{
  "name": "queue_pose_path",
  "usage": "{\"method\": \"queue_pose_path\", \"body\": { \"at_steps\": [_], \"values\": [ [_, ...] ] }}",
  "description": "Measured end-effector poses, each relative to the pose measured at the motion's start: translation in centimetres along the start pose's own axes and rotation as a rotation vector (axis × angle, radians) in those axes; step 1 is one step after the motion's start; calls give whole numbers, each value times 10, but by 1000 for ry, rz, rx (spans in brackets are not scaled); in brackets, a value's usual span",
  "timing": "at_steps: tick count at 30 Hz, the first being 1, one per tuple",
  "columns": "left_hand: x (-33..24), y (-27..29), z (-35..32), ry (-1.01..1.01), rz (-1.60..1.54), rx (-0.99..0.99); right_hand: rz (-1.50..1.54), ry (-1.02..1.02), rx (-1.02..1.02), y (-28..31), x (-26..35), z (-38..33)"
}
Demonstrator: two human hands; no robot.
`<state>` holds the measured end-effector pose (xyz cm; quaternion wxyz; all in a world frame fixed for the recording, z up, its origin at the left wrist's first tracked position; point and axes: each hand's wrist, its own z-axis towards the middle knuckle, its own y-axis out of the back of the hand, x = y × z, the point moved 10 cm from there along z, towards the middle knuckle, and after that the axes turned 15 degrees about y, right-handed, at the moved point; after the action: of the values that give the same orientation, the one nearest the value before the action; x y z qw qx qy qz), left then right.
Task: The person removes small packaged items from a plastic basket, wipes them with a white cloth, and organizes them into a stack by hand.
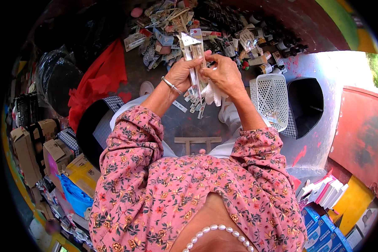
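Two bare hands come together over the dark, worn floor (172,126) in the head view. The left hand (181,74), with a silver bangle (171,85) at its wrist, is closed around narrow, clear flat packages with white labelled tops (193,52), its thumb laid across them. They stand lengthwise between the two hands, above the floor, their labelled ends toward its far edge. The right hand (226,75) is drawn narrow, thumb and fingers pinching at the packages' right side; a crumpled white dotted cloth (213,94) hangs beneath it, and how it is gripped cannot be told.

Toward the floor's far edge spreads a loose heap of small, many-coloured packets (168,23), with dark bottles (287,47) at its right. More slim, pale packets (180,106) lie below the hands, between the person's feet. Right of the right forearm stands a white perforated plastic basket (260,90), just beside a black open bin with a checked side (305,107). On the left, a bright red, rumpled cloth (98,84) lies near a second black bin (86,134). Blue printed boxes (325,233) sit at the near right.
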<state>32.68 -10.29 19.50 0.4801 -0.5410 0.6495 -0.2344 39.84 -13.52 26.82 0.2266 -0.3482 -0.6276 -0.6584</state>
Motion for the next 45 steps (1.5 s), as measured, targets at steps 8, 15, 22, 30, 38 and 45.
{"method": "queue_pose_path", "body": {
  "at_steps": [8,15,22,30,38,45],
  "values": [
    [3,1,2,59,-222,79,-156,89,123,-15,16,0],
    [-24,16,-6,-121,-114,-119,51,116,175,-22,14,-2],
    [-14,29,-3,60,-241,-176,-215,202,177,-22,24,-3],
    [-32,4,-6,-101,-287,106,382,-98,94,0,-24,-2],
    [-8,-4,2,-6,-25,25,-51,40,172,-13,1,4],
    [-10,14,0,-27,26,-139,-316,180,183,-30,20,0]
  ]
}}
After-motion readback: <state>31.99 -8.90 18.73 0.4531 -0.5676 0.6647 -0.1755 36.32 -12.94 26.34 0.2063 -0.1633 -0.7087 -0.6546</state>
